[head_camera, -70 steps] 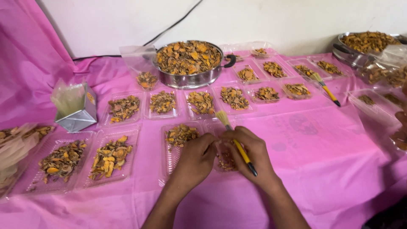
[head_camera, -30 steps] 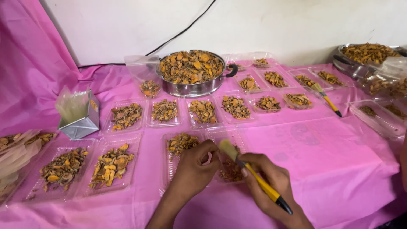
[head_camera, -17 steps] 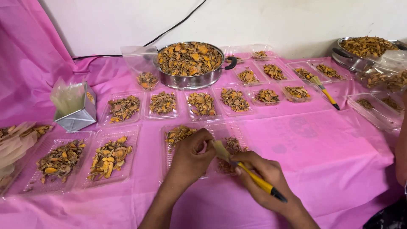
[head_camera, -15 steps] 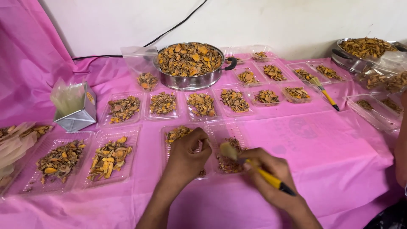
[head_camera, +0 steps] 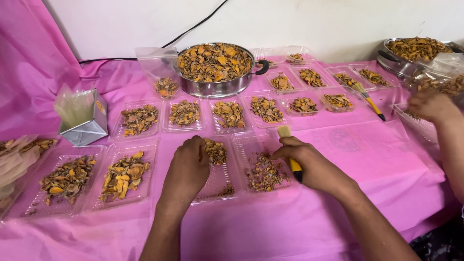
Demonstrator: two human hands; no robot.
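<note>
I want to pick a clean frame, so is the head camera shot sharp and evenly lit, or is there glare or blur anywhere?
Head view: soft, even light with faint shadows; left hand, right hand and its brush look sharp; mild glare on the clear trays and steel pan; slight wide-angle bending at the edges.

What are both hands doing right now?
Left hand: open, resting on a clear tray beside dried pieces.
Right hand: closed, holding a yellow brush.

My right hand (head_camera: 314,164) hid most of the brush (head_camera: 290,150) handle; my left hand (head_camera: 186,171) covered part of the clear tray (head_camera: 220,186).
</note>
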